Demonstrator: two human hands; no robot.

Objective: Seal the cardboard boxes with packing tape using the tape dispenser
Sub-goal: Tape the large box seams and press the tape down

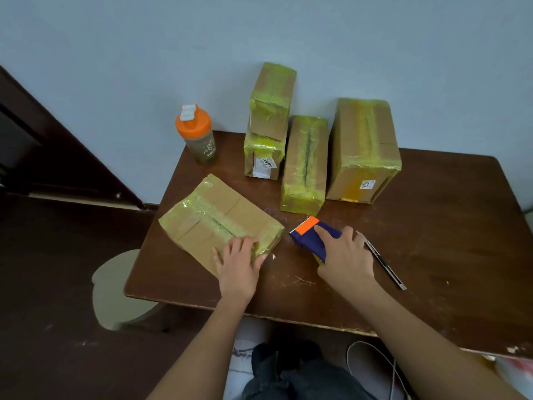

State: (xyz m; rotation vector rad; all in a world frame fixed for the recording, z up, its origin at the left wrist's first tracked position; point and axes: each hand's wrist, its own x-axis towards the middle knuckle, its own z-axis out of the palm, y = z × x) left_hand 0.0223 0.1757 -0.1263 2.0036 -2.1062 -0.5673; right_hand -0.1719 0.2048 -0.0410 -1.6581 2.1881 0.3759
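Left hand (238,262), fingers spread, presses the flat taped cardboard box (219,223) at centre-left to steady it; right hand (344,255) grips the blue-and-orange tape dispenser (310,235), apparently ready to tape.

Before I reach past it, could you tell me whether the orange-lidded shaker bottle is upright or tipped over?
Upright. The orange-lidded shaker bottle stands on its base at the brown wooden table's far left corner, lid on top.

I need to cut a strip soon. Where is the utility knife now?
The utility knife lies on the table, just right of the right hand that holds the tape dispenser.
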